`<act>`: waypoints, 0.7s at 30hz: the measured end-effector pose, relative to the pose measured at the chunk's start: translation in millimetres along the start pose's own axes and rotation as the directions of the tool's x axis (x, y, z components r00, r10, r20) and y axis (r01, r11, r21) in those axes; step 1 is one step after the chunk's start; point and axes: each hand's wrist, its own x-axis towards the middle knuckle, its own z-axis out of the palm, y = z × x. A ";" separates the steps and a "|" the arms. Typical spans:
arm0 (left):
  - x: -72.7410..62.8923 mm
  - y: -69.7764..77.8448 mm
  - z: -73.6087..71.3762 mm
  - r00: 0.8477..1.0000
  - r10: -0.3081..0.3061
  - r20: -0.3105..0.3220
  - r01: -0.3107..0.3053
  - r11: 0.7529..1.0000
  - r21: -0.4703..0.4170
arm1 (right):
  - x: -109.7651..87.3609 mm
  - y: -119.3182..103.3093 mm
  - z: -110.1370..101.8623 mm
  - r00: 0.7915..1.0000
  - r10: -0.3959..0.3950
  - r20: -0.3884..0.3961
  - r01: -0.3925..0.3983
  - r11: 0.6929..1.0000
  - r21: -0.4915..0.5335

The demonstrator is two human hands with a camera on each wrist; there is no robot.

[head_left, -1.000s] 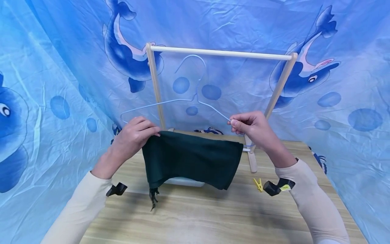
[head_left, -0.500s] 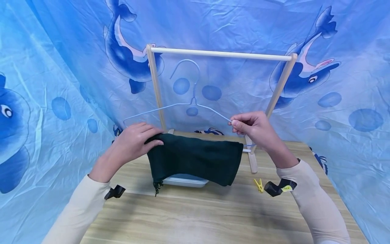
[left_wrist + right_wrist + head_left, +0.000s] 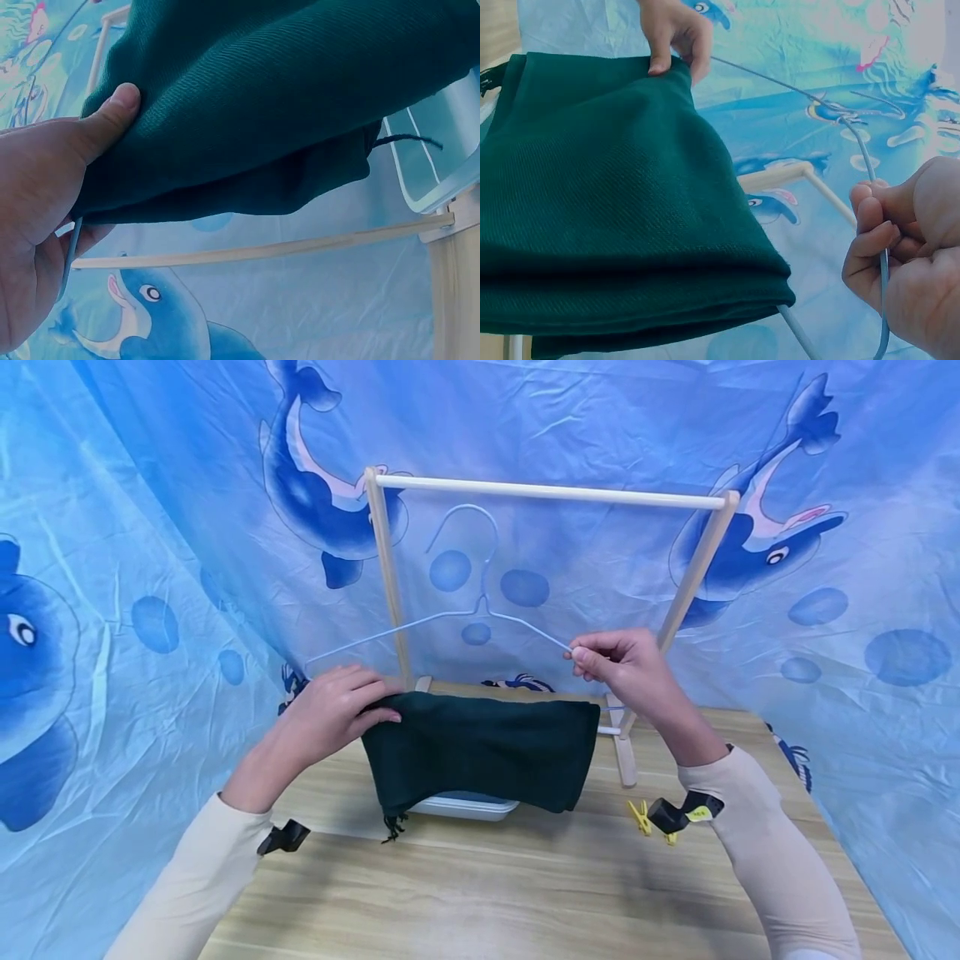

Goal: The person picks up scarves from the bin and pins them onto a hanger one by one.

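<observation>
**Cloth drawn along the hanger bar**

Since the earlier frame the dark green cloth (image 3: 480, 750) sits a little further right on the hanger (image 3: 450, 618), its left edge pulled in from the wire's left corner, and its dangling fringe hangs shorter over the desk (image 3: 487, 893).

At the left, the left hand (image 3: 330, 710) has its grip closed on the cloth's left end; the left wrist view shows the thumb (image 3: 112, 112) lying on top of the fold with the bottom wire running across the palm beneath, seemingly to steady cloth and wire together. The cloth is folded over the hanger's bottom bar, held in the air above a clear tray (image 3: 465, 806) on the desk, in front of the wooden rack (image 3: 547, 491). The hook rises just below the rack's top rail, not yet on it.

At the right, the right hand (image 3: 626, 664) pinches the hanger's right shoulder wire between thumb and fingers (image 3: 870, 240), likely keeping the frame level while the cloth is adjusted. A yellow peg (image 3: 638, 817) lies on the desk near the right sleeve.
</observation>
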 end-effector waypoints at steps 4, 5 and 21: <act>-3.0 2.9 0.2 1.000 -0.019 -0.010 0.019 1.000 -0.017 | 1.5 3.9 1.1 1.000 -0.027 0.006 0.027 1.000 -0.015; -3.5 3.9 0.2 0.999 -0.026 -0.020 0.026 1.000 -0.018 | 1.5 4.6 1.1 0.999 -0.032 0.007 0.032 0.999 -0.013; 14.5 6.5 -24.1 0.900 -0.196 -0.390 0.110 0.966 -0.233 | 6.0 14.5 2.1 0.998 -0.038 0.047 0.039 0.999 -0.024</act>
